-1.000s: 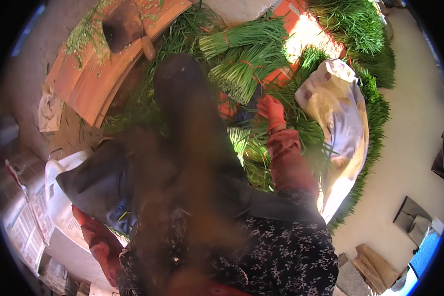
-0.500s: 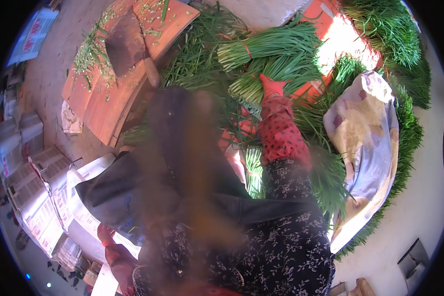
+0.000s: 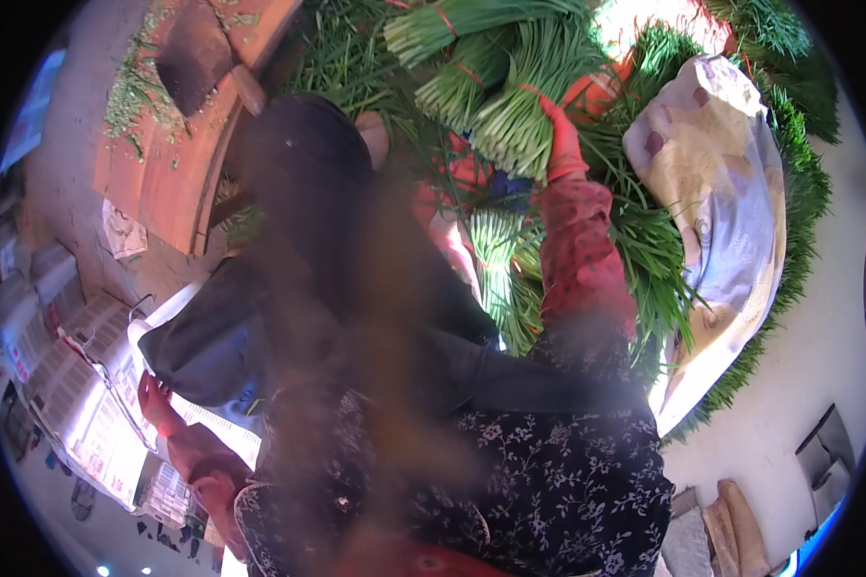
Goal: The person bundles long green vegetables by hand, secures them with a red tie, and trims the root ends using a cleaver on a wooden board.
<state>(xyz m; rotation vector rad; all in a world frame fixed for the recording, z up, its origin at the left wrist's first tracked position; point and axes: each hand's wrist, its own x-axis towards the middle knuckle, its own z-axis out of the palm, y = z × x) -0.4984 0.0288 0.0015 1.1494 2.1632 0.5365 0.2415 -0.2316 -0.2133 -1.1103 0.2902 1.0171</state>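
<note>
My right hand, in an orange-red glove, is closed on a bundle of garlic chives, at its pale cut ends. Two more banded chive bundles lie close beside it: one just left, another behind. Nearer my lap stands a bundle of pale stalks. At the lower left my left hand is held by the edge of dark cloth, fingers apart, with nothing visible in it. Whether its fingertips touch the cloth is unclear.
A wooden board with a broad-bladed knife and chopped bits is at the far left. Loose green leaves lie beyond my knee. A patterned cloth bundle sits at right, bordered by heaped greens.
My right hand has drawn nearer with a chive bundle now visible in its grip. My left hand has moved up and left toward the dark cloth's edge. The view has shifted.
</note>
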